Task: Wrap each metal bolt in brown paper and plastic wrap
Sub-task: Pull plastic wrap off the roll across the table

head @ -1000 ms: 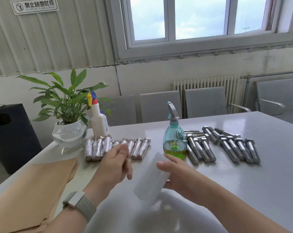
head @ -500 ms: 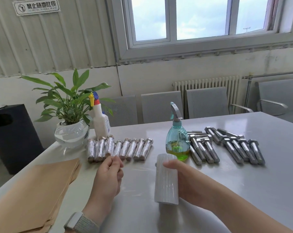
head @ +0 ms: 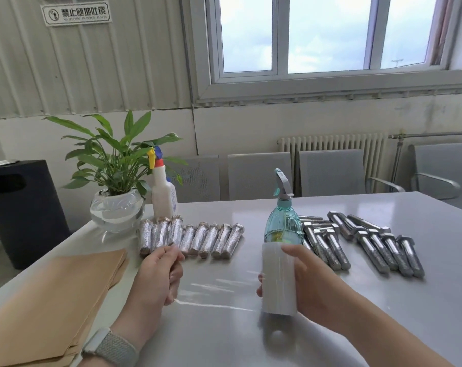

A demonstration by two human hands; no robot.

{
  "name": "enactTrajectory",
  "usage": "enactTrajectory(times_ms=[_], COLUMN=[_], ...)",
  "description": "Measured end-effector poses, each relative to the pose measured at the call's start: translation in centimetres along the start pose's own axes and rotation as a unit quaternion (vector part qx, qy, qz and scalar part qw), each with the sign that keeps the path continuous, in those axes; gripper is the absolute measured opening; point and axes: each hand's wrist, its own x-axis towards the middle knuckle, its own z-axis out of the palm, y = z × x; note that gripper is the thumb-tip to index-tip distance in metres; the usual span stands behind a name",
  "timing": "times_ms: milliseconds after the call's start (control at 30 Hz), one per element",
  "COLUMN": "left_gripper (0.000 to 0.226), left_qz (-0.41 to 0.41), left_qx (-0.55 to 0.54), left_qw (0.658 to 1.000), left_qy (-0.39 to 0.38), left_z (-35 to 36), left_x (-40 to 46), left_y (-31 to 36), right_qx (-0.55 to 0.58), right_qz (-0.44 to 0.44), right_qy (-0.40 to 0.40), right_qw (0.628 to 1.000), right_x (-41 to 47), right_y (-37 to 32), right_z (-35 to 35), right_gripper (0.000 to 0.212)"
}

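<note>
The plastic wrap roll (head: 278, 279) is gripped by the right hand (head: 308, 282), and its clear sheet (head: 214, 290) is pinched by the left hand (head: 159, 276).

We read one sign (head: 76, 14) on the corrugated wall, upper left: a round pictogram beside the Chinese characters 禁止随地吐痰. The small English line under them was too blurred to read.

office or waiting room | grey chairs (head: 330, 172) | radiator (head: 330, 141) | wall sign (head: 76, 13)
</note>
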Motion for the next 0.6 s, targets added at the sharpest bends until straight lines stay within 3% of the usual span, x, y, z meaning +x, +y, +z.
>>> enactTrajectory(times_ms=[133, 333, 600], left_gripper=[0.028, 0.028, 0.029], left_qz=[-0.004, 0.010, -0.009], left_qx=[-0.010, -0.017, -0.071], left_qw=[1.000, 1.000, 0.997], left_qy=[0.010, 0.005, 0.008], left_z=[-1.1, -1.5, -1.9], left_x=[0.6, 1.0, 1.2], left_y=[0.1, -0.2, 0.0], right_qx=[-0.055, -0.085, -0.028], right_qz=[-0.023, -0.066, -0.018], right_qy=[0.001, 0.064, 0.012], right_qw=[0.998, 0.992, 0.999], right_x=[0.3, 0.4, -0.1], right_y=[0.0, -0.1, -0.8], right_z=[-0.6, -1.0, -1.9], right_gripper=[0.048, 0.065, 0.064])
